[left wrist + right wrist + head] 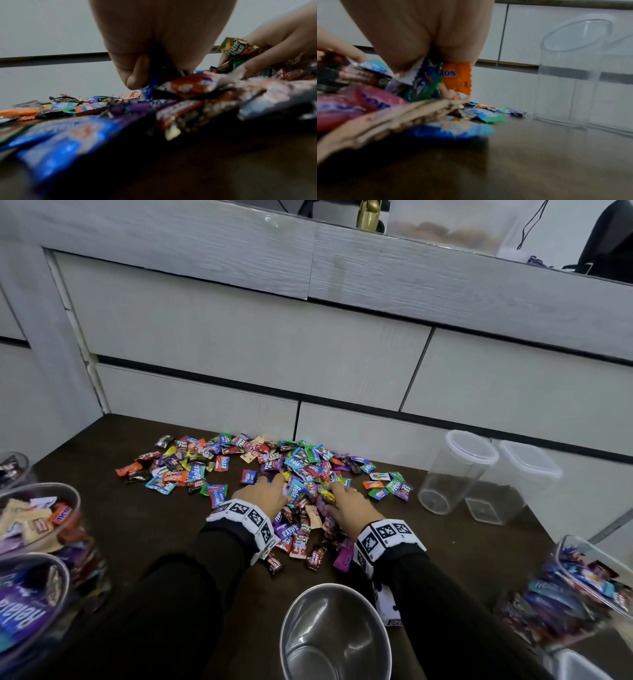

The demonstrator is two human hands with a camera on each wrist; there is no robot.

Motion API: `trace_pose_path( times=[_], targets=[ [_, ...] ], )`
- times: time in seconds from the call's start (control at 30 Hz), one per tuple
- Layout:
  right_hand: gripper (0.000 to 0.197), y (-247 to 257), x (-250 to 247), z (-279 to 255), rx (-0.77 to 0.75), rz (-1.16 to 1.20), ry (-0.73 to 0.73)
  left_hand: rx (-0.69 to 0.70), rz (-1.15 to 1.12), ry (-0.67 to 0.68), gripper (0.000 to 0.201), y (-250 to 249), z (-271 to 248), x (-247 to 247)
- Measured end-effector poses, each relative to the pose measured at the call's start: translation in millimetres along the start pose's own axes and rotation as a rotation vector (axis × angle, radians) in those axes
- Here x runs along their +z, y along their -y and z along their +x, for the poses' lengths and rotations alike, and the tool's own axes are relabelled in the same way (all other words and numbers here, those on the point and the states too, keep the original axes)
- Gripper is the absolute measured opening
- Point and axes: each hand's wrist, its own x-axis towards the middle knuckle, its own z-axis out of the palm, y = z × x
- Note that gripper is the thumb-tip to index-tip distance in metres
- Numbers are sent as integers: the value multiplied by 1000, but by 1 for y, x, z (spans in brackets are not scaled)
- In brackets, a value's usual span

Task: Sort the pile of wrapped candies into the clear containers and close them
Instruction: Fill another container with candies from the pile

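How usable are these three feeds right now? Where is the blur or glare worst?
Head view: candy pile sharp in the centre, filled containers at the edges smeared, steel bowl shows soft glare. Left wrist view: dim, near wrappers badly out of focus, left hand clearer. Right wrist view: foreground candies blurred, orange wrapper readable, empty clear container soft.

A big pile of shiny wrapped candies [274, 470] in many colors lies spread on the dark table, two clear containers [455, 474] stand upright to its right, and more containers [41, 518] at the sides hold candies.
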Motion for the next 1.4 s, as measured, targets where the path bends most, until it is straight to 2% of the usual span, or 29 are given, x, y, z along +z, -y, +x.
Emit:
trace_pose_path(
  times=[0.2, 0.3, 0.5, 0.7, 0.87, 1.03, 1.23, 1.33, 1.4],
  targets=[
    [38, -14, -14, -20, -44, 206, -199, -14, -138, -242, 34, 6, -10, -3],
    [37, -16, -23, -26, -32, 225, -273, -19, -216, -281, 35, 4, -15, -7],
    [42, -16, -30, -47, -49, 169, -283, 8, -327, -291, 38, 0, -33, -16],
    [42, -14, -38, -79, -79, 234, -404, 38, -470, -392, 35, -7, -64, -33],
    [32, -8, -62, -110, -107, 274, -535, 160, -592, -520, 26, -17, -100, -61],
    [30, 3, -78, -142, -170, 324, -618, 335, -683, -573, 15, -32, -152, -79],
    [25, 13, -78, -165, -208, 374, -619, 511, -701, -583, 26, -48, -204, -72],
    [26, 16, -76, -171, -212, 430, -619, 646, -655, -621, 24, -55, -217, -61],
    [28, 19, -74, -174, -220, 446, -635, 689, -603, -603, 32, -56, -221, -54]
  ],
)
